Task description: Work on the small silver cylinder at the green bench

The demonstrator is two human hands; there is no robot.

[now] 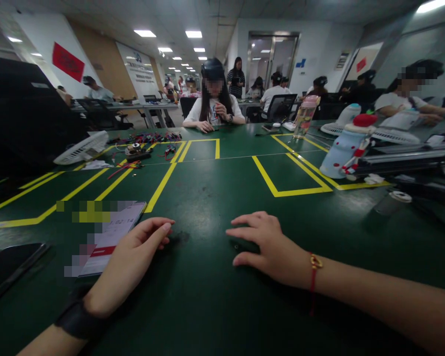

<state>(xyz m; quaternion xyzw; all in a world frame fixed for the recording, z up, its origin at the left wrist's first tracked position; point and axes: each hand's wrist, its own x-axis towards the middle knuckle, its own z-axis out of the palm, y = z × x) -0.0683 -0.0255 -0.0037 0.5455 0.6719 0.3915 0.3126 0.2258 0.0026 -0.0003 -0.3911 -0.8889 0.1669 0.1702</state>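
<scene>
I'd judge a light, level pinch best for the small ring-like piece (236, 246), thumb and index meeting low around it. It looks tiny, with a pale glint, on the green tabletop (203, 301) by the right hand (265, 244), whose spread fingers grip nothing. The left hand (141, 247) curls thumb to index; whether it pinches anything, I cannot tell.

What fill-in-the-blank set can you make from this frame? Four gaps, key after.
1. The left hand has a ____ band round its wrist.
2. The bracelet on the right hand has a ____ cord.
3. The tape on the table is ____.
4. The lit screen lies nearest the ____ hand.

Missing words: black; red; yellow; left.
</scene>
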